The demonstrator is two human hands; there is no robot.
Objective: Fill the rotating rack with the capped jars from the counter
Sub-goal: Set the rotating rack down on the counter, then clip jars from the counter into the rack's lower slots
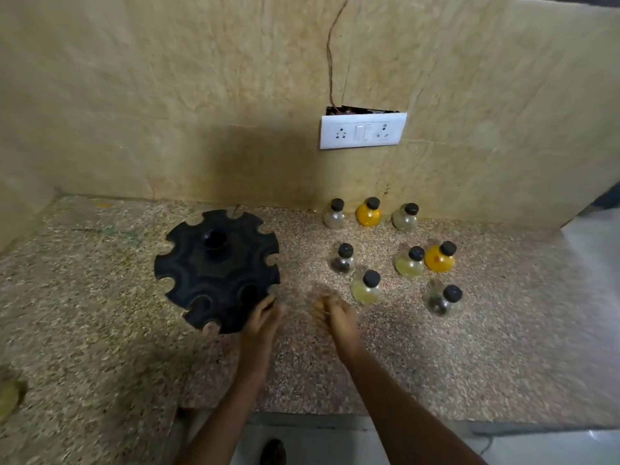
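A black round rotating rack [216, 270] with notched slots around its rim stands on the speckled counter [100, 313], with no jar in any visible slot. My left hand [263, 318] touches the rack's near right edge; blur hides its fingers. My right hand [335, 318] hovers over the counter just left of the nearest jar, a yellowish one [366, 288], holding nothing. Several black-capped round jars stand to the right: two orange ones [369, 213] [440, 258], clear ones [333, 214] [405, 218], dark-filled ones [342, 260] [441, 300] and another yellowish one [410, 263].
A tiled wall rises behind the counter with a white socket plate [363, 130] and a loose wire above it. The counter's front edge [335, 419] runs near my forearms, with floor below. A brownish object [10, 394] lies at the far left edge.
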